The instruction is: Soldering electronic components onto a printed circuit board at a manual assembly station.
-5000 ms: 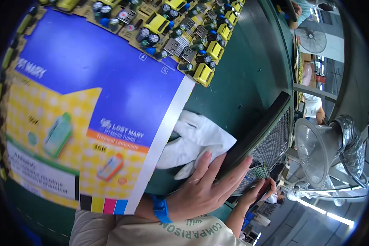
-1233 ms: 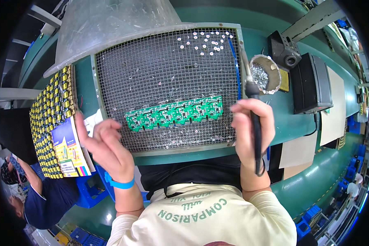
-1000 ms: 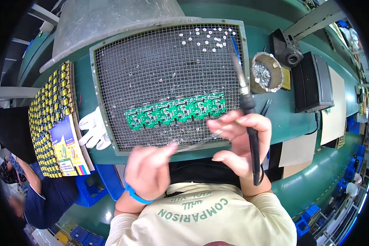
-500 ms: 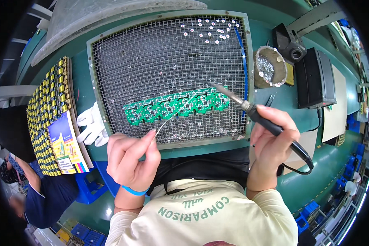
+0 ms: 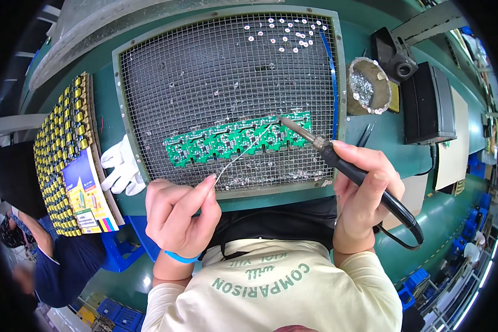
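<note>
The right hand (image 5: 365, 188) grips a black soldering iron with a metal tip (image 5: 337, 160). The left hand (image 5: 180, 213) pinches a thin silver solder wire (image 5: 243, 152). Both meet over the long green circuit board strip (image 5: 238, 138), which lies on the grey wire mesh tray (image 5: 149, 83). It looks like soldering; next, the tip and wire must touch one joint.

Contact between soldering iron (image 5: 337, 160) tip and green circuit board strip (image 5: 238, 139): too small to resolve; same for where the solder wire (image 5: 240, 155) ends. Left hand (image 5: 180, 213) hides the wire's lower run; right hand (image 5: 365, 193) covers the middle of the iron's handle. White glove (image 5: 119, 169) is partly tucked under the mesh tray (image 5: 149, 66) frame; component tray (image 5: 66, 149) is partly covered by a printed card (image 5: 88, 191).
</note>
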A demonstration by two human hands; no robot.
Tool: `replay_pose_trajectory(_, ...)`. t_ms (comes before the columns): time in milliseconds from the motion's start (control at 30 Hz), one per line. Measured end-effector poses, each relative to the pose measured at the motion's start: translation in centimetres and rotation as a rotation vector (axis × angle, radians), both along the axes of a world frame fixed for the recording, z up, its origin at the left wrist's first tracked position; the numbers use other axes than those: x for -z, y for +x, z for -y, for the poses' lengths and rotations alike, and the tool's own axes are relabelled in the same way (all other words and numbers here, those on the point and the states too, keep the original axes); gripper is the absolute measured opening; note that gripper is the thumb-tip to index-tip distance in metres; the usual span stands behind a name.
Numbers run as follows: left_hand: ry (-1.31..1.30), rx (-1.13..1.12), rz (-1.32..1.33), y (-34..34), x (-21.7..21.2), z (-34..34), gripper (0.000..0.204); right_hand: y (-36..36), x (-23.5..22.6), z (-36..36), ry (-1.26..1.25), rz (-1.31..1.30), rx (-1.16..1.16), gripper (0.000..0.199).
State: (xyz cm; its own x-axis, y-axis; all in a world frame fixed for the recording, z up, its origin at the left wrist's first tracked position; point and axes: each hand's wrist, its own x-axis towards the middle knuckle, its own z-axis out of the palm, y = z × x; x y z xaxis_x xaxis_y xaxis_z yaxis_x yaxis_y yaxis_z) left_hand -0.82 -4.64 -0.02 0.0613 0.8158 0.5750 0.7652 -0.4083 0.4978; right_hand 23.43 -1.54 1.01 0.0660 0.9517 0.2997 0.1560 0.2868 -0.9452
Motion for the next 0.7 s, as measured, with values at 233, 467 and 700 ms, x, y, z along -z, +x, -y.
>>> replay_pose_trajectory(233, -0.012, 0.001, 0.014, 0.01, 0.55, -0.06, 0.03, -0.78, -0.22, -0.28, 0.057, 0.076, 0.042, 0.059)
replay_pose_trajectory(467, 0.013, 0.011, 0.014, -0.14, 0.65, 0.03, 0.033, -0.17, -0.64, 0.03, 0.0, 0.066, 0.001, 0.047)
replay_pose_trajectory(700, 0.018, 0.027, 0.017, -0.21, 0.9, 0.23, 0.036, -0.18, -0.71, 0.56, -0.04, 0.105, -0.019, 0.05)
